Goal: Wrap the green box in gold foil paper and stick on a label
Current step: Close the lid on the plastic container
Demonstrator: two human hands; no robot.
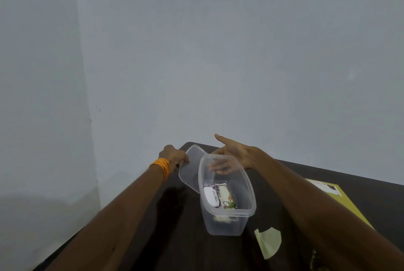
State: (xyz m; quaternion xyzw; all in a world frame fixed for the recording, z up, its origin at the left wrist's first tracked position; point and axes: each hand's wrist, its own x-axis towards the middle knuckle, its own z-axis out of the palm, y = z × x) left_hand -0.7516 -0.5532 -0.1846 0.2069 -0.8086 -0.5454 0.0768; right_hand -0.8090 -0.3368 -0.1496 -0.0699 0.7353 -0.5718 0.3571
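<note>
The box [347, 199], yellow-green and flat, lies on the dark worktop [175, 238] at the right. The right forearm crosses in front of it and hides part of it. It is well apart from both grips, which are at the far corner of the worktop around a clear tub [225, 224]. A white printed patch shows on the box's top by its far corner.

The left grip [172, 157] pinches the far-left edge of a clear lid [190, 172], fingers curled over it. The lid is tilted and off the tub, just to the tub's left. Whether its lower edge touches the tub's wall I cannot tell. An orange band [161, 165] wraps the left wrist.

The right grip [234, 154] is wide, with the thumb raised and the fingers straight, and it holds nothing. It hangs just behind the tub's far rim, its fingers seen through the clear wall. Contact with the tub cannot be made out.

The open tub stands upright on the worktop between the forearms. In it lie labels [216, 197], at least two and overlapping: one white with a purple edge and script, one with a floral print. Something pale at the tub's bottom is too blurred to name.

One pale yellow scrap [270, 242] of paper lies on the worktop just near the tub's right side. A sliver of gold foil [314, 259] shows at the lower right edge by the right forearm.

Count: one box, one tub, one lid, one scrap.
</note>
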